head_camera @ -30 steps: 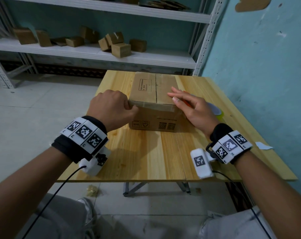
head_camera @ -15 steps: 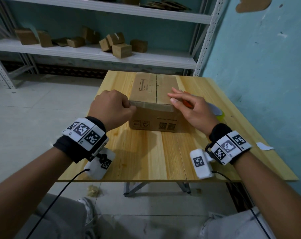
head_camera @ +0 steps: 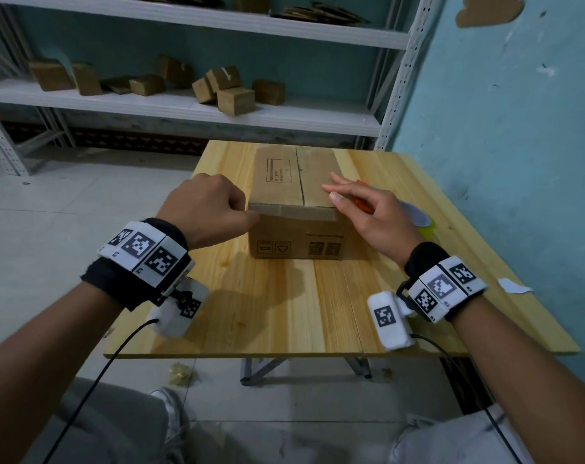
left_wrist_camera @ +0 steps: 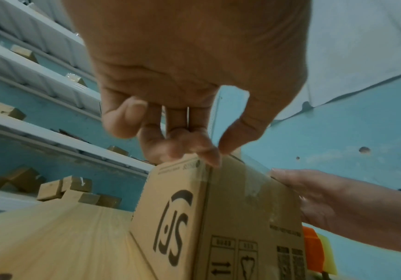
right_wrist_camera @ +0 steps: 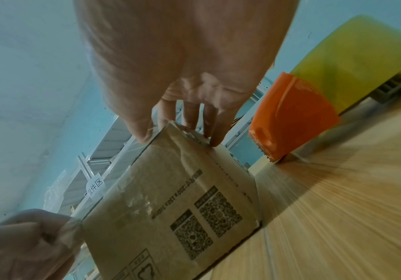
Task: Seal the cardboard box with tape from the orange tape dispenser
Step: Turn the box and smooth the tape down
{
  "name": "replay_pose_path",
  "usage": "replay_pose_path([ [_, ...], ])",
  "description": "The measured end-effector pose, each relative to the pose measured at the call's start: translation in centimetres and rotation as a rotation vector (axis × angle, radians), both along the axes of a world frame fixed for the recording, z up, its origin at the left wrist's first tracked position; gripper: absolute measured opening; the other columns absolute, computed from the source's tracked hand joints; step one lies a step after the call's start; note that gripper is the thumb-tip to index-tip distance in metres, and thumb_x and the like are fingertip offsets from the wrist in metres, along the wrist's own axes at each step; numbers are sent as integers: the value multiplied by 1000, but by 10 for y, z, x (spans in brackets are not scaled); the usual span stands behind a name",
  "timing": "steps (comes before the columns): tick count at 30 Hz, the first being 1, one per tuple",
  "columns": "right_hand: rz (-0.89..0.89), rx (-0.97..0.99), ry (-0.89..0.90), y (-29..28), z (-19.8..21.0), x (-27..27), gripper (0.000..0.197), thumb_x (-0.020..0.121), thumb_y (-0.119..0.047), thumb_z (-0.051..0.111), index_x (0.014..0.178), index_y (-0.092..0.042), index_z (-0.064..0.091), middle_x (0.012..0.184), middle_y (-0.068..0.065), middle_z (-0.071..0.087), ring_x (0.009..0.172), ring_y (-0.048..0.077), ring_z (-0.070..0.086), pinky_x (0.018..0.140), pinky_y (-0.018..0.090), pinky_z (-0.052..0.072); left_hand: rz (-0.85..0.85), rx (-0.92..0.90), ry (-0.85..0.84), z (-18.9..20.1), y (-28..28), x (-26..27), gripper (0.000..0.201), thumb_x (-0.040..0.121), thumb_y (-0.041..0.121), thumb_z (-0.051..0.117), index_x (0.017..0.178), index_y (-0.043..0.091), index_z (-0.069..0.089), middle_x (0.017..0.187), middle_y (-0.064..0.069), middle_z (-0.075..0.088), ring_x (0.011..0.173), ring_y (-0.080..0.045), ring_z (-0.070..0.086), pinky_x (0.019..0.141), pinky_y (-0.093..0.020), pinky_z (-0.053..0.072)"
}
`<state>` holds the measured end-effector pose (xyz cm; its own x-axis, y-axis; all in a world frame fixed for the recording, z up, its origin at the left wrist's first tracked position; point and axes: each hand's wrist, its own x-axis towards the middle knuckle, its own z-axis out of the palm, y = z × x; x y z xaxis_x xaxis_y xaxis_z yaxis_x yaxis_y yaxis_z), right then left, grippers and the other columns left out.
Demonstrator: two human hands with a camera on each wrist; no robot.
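Observation:
A closed cardboard box (head_camera: 284, 182) stands on the wooden table (head_camera: 284, 313), with a strip of clear tape (head_camera: 291, 211) along its near top edge. My left hand (head_camera: 246, 212) is curled at the box's near left corner and pinches the tape end there (left_wrist_camera: 215, 157). My right hand (head_camera: 334, 192) rests with straight fingers on the near right top corner (right_wrist_camera: 178, 132). Right of the box, partly hidden behind that hand, lies the orange tape dispenser (head_camera: 363, 204) (right_wrist_camera: 290, 117) with its yellowish roll (head_camera: 425, 226).
A white metal shelf (head_camera: 184, 105) behind the table carries several small cardboard boxes. The blue wall (head_camera: 502, 162) runs close along the table's right side. A white paper scrap (head_camera: 514, 286) lies near the right edge. Bare wood stretches in front of the box.
My left hand has drawn slightly left and back, from the box's front to its near left corner. The right hand and the box have stayed in place.

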<state>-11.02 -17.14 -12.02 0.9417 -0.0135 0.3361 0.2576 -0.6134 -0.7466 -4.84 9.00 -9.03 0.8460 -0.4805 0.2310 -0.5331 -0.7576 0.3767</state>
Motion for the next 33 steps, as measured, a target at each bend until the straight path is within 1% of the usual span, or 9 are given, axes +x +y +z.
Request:
replay_pose_path([
  [3, 4, -5, -6, 1, 2, 0, 30, 99, -30, 58, 127, -24, 66, 149, -5, 48, 137, -2, 40, 107, 7, 28, -21, -49, 57, 6, 7, 3, 47, 76, 51, 45, 59, 11, 62, 53, -3, 57, 51, -22, 54, 53, -28, 43],
  [5, -3, -11, -4, 1, 4, -1, 29, 98, -31, 59, 126, -24, 66, 149, -5, 49, 136, -1, 40, 111, 13, 30, 32, -179, -102, 6, 8, 5, 40, 83, 44, 48, 67, 11, 62, 58, -2, 57, 53, -20, 54, 51, -26, 42],
  [8, -64, -142, -32, 3, 8, 2, 29, 96, -36, 61, 121, -24, 68, 146, -5, 52, 141, 9, 35, 119, 35, 23, -45, -235, -346, 2, 1, 6, 20, 89, 35, 56, 90, 17, 65, 86, 4, 62, 75, -12, 58, 65, -29, 49],
  [10, -110, -279, -128, 5, 12, 5, 25, 94, -37, 64, 113, -23, 71, 142, -5, 56, 140, 13, 36, 116, 36, 21, -192, -221, -327, -2, -5, 7, 28, 88, 38, 55, 103, 18, 68, 104, 2, 63, 92, -13, 58, 76, -34, 51],
  [12, -77, -299, -236, 10, 15, 7, 21, 91, -32, 69, 107, -19, 73, 132, -4, 63, 128, 11, 48, 111, 31, 34, -277, -218, -300, -5, -12, 7, 30, 88, 39, 56, 106, 18, 69, 111, 1, 64, 101, -16, 58, 81, -41, 52],
  [15, 5, -263, -265, 19, 14, 8, 16, 88, -27, 73, 100, -16, 74, 115, -7, 67, 110, 6, 58, 94, 22, 49, -329, -225, -306, -8, -23, 4, 28, 86, 37, 58, 101, 18, 71, 107, -1, 66, 100, -20, 59, 80, -45, 52],
  [23, 61, -204, -266, 28, 12, 8, 11, 85, -16, 75, 95, -14, 72, 104, -3, 69, 99, 3, 61, 83, 10, 49, -347, -281, -314, -6, -29, 3, 17, 81, 30, 67, 87, 15, 71, 93, -2, 65, 83, -16, 58, 69, -39, 53],
  [28, 55, -188, -262, 30, 10, 9, 10, 84, -14, 76, 92, -12, 71, 102, -3, 69, 97, 5, 63, 84, 17, 53, -339, -259, -337, -6, -32, 2, 14, 81, 30, 68, 86, 17, 70, 91, -1, 63, 79, -14, 55, 66, -35, 51],
  [33, 48, -177, -253, 31, 10, 9, 12, 83, -14, 77, 92, -11, 69, 102, -3, 68, 98, 6, 63, 85, 21, 54, -334, -238, -334, -6, -33, 3, 22, 79, 38, 62, 86, 17, 69, 89, 3, 60, 78, -10, 51, 64, -23, 44],
])
